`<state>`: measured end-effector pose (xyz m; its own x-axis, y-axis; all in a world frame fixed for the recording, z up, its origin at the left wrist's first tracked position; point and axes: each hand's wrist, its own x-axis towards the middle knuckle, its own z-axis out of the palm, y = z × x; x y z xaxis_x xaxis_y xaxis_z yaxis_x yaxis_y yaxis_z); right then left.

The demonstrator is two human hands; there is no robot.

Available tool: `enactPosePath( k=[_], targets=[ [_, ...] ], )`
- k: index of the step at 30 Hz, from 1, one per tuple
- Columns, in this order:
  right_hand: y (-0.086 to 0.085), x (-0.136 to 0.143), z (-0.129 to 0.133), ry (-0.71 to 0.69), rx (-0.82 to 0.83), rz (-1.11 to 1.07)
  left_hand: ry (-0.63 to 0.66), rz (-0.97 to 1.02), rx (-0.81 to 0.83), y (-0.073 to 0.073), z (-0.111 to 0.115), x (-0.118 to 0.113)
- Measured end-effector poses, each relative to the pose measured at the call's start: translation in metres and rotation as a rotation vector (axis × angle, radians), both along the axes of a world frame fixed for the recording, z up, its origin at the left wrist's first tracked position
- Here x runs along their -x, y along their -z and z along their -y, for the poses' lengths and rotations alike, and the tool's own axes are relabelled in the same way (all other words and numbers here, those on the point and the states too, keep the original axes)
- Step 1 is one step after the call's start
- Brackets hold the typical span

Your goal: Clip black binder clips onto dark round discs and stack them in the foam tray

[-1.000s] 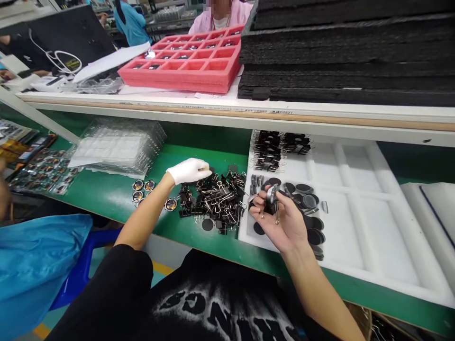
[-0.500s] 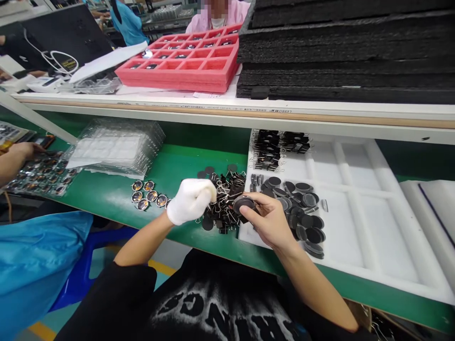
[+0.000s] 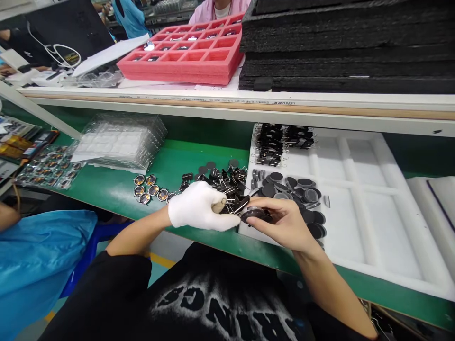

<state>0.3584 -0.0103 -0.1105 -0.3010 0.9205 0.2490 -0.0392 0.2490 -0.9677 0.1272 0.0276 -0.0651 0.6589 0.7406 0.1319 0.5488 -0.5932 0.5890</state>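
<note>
One right hand (image 3: 280, 220), bare, pinching a dark round disc (image 3: 253, 214) between thumb and fingers. One left hand (image 3: 201, 207), white-gloved, near the disc, its grip unclear; binder clips (image 3: 232, 179) beyond it.

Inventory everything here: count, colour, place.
table: one, green, beneath
shelf: one, white, rear
foam stack: one, black, shelf right
pocketed tray: one, pink, shelf centre
panel: one, black, shelf left
clear trays: one stack, table left
small assemblies: many, mixed, far left
ringed discs: about seven, silver, beside clips
loose clips: many, black, centre
foam tray: one, white, table right
flat discs: many, dark, mostly foam tray
clipped pieces: many, black, foam tray rear
people: several, blue or pink clothed, nearby
left hand: one, white-gloved, by clips
right hand: one, bare, pinching round piece
</note>
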Motion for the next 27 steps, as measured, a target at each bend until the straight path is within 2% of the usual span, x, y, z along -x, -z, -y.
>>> enactPosePath(
  k=[4,9,14,16,22,27],
  targets=[
    [-0.004,-0.011,-0.002,-0.043,0.029,0.016,0.014,-0.014,-0.058,0.001,0.001,-0.003],
    [-0.011,-0.033,-0.018,-0.029,0.145,0.201,0.067,-0.001,0.039,0.005,0.003,-0.003],
    [-0.012,-0.045,-0.029,-0.216,0.124,0.359,0.122,-0.046,0.089,0.015,0.01,-0.007],
    [-0.011,-0.045,-0.03,-0.243,0.083,0.4,0.128,-0.057,0.079,0.018,0.01,-0.008],
    [-0.006,-0.045,-0.029,-0.215,0.029,0.419,0.162,-0.083,0.069,0.017,0.008,-0.01],
    [-0.003,-0.046,-0.027,-0.258,0.068,0.351,0.177,-0.071,0.044,0.016,0.012,-0.01]
  ],
)
